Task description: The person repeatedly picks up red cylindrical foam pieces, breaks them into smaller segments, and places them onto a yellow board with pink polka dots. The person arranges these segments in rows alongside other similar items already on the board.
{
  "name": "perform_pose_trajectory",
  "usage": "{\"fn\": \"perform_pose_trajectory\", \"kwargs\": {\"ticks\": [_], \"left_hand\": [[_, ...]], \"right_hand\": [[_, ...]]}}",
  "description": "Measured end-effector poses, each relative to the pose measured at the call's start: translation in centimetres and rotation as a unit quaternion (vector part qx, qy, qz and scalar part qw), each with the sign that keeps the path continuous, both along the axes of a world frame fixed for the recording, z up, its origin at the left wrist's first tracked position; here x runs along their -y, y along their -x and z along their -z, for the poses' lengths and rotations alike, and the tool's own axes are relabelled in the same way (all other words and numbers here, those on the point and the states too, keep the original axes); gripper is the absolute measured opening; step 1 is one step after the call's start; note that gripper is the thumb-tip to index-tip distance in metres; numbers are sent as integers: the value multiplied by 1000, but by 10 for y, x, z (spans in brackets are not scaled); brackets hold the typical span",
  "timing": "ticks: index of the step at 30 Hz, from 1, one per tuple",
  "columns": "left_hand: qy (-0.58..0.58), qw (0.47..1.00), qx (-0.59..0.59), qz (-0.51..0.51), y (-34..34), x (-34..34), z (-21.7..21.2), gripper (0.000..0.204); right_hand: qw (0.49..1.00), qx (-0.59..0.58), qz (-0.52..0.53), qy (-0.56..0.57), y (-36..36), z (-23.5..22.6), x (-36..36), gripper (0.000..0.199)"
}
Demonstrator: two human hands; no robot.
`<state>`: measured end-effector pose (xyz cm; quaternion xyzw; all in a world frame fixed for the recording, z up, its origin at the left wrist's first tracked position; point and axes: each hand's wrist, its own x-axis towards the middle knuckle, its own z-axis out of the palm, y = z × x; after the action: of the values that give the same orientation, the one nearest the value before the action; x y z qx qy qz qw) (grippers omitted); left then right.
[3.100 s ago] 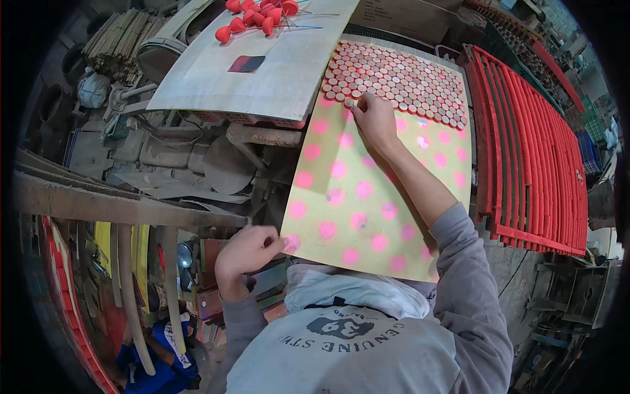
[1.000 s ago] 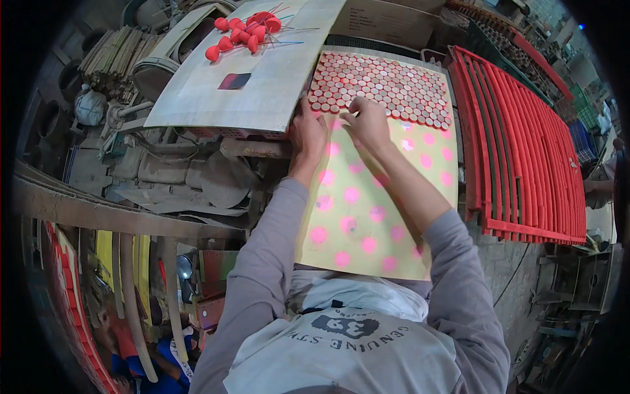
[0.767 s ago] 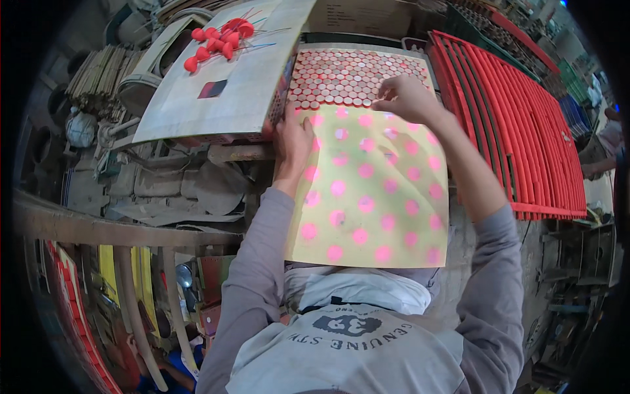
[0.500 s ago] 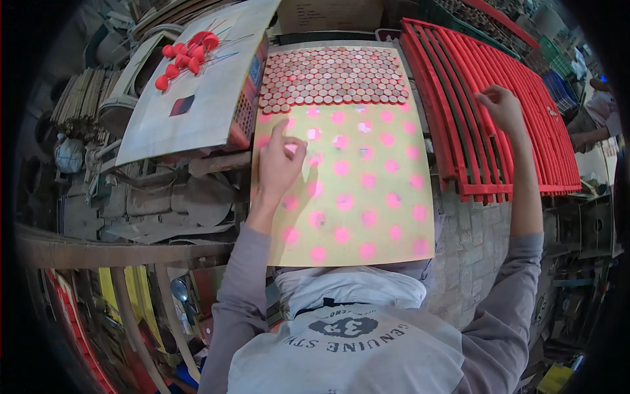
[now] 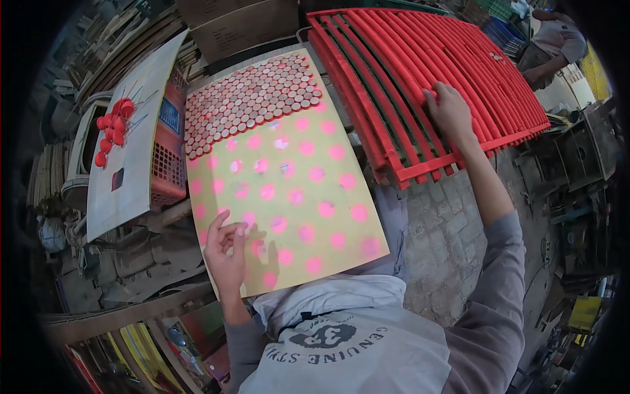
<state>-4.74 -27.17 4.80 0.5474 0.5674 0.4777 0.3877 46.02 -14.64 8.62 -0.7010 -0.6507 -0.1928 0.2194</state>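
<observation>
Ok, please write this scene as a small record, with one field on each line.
Left hand: over the yellow sheet with pink dots, fingers loosely open
Right hand: at the long red parallel strips, fingers curled, grip unclear
Sheet's far end: pale, red-edged round discs, closely packed
Far left: red rounded pieces with thin stems, on a pale flat board
Upper right: another person, partly visible

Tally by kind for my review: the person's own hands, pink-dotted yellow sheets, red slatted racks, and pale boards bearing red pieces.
Left hand and right hand: 2
Pink-dotted yellow sheet: 1
Red slatted rack: 1
Pale board: 1
Total: 5
</observation>
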Motion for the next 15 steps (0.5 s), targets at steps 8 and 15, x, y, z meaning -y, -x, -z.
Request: {"fn": "perform_pose_trajectory", "kwargs": {"ticks": [8,15], "left_hand": [[-31,999,39,-5,5,34,-5,36],[-9,999,39,-22,32,54,0,36]], "right_hand": [[984,105,99,101,29,12,-76,41],[987,92,95,94,14,23,-82,40]]}}
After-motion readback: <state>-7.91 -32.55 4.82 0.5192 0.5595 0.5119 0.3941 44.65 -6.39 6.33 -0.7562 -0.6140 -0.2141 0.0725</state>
